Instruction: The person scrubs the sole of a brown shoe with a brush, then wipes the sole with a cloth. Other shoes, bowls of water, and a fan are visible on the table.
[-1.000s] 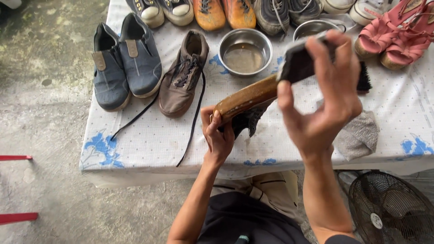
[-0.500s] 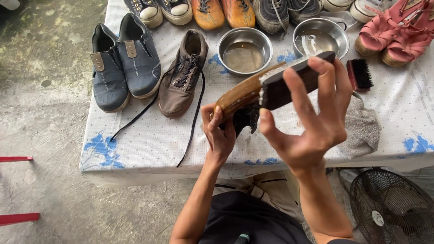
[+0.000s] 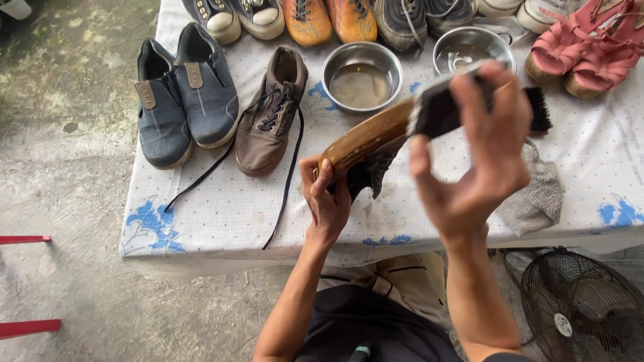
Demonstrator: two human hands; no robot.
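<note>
Brown shoe with tan rubber sole [image 3: 365, 141] held sole-up above the dotted white tablecloth [image 3: 221, 214], left hand [image 3: 327, 201] clamped around its heel, right hand [image 3: 479, 151] closed on a dark-bristled scrubbing brush [image 3: 443, 107] against the sole. Best scrubbed in short strokes, heel braced firmly. No packages or signs visible; tan rectangular tabs on the blue-grey slip-on pair [image 3: 178, 100].

Left forearm comes up from bottom centre, wrist bent, left hand [image 3: 327, 201] clamped with fingers wrapped around what it holds, thumb on the near side. Right forearm rises near-vertical on the right; right hand [image 3: 479, 157] raised higher, palm facing camera, fingers [image 3: 493, 87] curled over the top in a closed grip.
</note>
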